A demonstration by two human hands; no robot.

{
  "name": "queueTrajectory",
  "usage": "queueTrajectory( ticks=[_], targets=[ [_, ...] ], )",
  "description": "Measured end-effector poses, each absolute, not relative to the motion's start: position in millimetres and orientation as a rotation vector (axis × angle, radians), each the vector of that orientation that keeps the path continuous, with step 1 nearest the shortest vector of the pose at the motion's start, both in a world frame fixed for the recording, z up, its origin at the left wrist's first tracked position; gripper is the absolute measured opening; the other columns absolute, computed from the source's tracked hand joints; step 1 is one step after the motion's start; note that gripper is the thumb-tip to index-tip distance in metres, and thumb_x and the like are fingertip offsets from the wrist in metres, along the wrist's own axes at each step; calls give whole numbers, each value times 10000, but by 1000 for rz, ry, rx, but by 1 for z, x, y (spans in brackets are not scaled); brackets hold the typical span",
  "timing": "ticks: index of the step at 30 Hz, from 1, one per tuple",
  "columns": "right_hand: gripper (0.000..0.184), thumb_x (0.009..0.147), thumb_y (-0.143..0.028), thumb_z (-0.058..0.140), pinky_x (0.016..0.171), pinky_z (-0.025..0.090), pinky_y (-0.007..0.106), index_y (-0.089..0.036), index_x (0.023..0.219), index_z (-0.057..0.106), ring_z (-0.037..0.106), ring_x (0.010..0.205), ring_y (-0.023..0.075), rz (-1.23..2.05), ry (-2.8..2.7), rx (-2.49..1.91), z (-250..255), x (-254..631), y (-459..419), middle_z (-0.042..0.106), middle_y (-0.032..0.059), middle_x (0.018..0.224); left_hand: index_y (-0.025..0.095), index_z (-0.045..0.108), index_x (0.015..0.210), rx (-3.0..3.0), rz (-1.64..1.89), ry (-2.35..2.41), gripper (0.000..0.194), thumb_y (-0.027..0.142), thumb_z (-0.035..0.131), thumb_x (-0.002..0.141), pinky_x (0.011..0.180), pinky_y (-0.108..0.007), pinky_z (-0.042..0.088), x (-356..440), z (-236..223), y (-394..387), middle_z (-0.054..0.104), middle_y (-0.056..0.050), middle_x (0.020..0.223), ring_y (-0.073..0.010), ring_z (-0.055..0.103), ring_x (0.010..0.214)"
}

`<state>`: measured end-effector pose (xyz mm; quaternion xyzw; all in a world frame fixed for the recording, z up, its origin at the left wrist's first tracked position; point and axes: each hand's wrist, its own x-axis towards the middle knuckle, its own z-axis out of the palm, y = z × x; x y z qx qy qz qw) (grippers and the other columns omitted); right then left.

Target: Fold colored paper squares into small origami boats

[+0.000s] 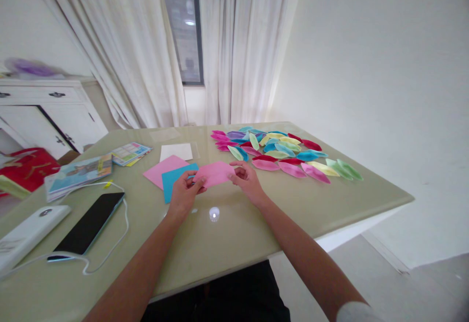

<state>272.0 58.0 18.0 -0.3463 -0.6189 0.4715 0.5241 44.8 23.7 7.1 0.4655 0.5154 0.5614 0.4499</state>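
Observation:
A folded piece of pink paper [215,173] is held up over the table between my two hands. My left hand [186,190] pinches its left end, thumb on the near face. At the opposite end, my right hand [247,179] grips the paper between thumb and fingers. Beneath and left of the paper lie a blue square sheet [169,185] and a pink square sheet [156,172], overlapping. Behind them is a white stack of paper [176,152]. Several folded, boat-shaped paper pieces [286,151] in many colours spread over the table's far right.
On the left of the table [234,234] are a black-screened phone [90,224], a white power bank [31,234], a white cable [126,219] and booklets [80,173]. A red bag [29,168] sits beyond the left edge. A wall [366,92] rises at right.

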Motion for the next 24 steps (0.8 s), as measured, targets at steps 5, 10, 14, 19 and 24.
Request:
queueTrajectory(
  ticks=[5,10,14,19,24],
  targets=[
    [435,814,-503,828,594,473,264,-226,1085,632,583,652,132,1058,-1534,-785,21,270,53,645,-23,788,173,625,1323,1252,1466,1281,365,346,689,1008,837,-414,634,46,8,21,687,-91,1230,-219,710,988],
    [348,920,-446,728,602,490,272,-246,1184,620,613,643,133,960,-1618,-783,19,270,47,610,-30,813,183,612,1353,1337,1510,1296,396,334,701,999,858,-426,628,49,5,20,664,-100,1289,-230,700,1025],
    [284,924,-400,726,612,477,268,-243,1135,619,574,646,127,918,-1663,-773,17,270,44,561,-41,792,173,637,1314,1317,1504,1246,363,359,688,1007,898,-453,620,48,2,22,674,-103,1290,-244,700,1068],
    [506,925,-378,725,639,484,271,-273,1357,483,596,703,137,938,-1684,-738,16,269,45,660,-9,934,174,635,1316,1233,1537,1201,368,370,683,1009,912,-463,615,45,0,26,668,-107,1305,-251,695,1087],
    [369,911,-371,741,664,486,284,-243,1226,598,598,729,148,914,-1716,-712,19,271,44,657,15,934,171,641,1302,1191,1532,1172,357,372,682,1010,901,-454,618,46,-3,25,675,-104,1287,-246,698,1074]
  ],
)
